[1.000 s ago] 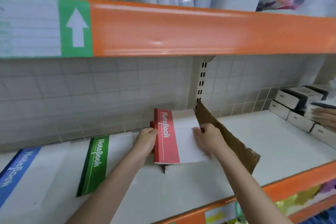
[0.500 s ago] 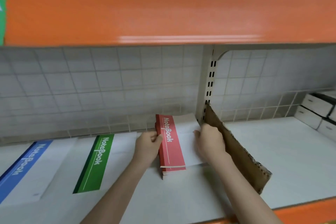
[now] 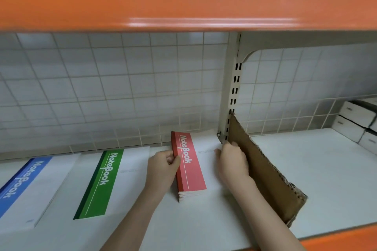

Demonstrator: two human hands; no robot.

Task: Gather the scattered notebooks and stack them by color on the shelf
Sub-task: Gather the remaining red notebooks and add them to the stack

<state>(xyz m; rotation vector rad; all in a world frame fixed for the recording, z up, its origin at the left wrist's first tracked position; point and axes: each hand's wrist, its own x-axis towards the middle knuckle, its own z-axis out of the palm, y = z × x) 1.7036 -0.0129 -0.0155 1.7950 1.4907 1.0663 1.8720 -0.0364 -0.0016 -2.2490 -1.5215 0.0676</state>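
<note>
At about six o'clock on the white shelf board [image 3: 306, 169], the stack of red-banded white paper notebooks [image 3: 188, 166] lies flat, just beside the brown corrugated cardboard divider [image 3: 265, 173] at three o'clock. The left hand [image 3: 162, 166] pinches the stack's spine edge. The right hand [image 3: 232, 162] rests on the stack's far side, though whether its fingers grasp the pages or merely press them I cannot tell. At nine o'clock lie the green-banded notebook pile [image 3: 102, 181] and the blue-banded notebook pile [image 3: 20, 185]. Three colours look sorted; squaring the red stack seems to remain.
</note>
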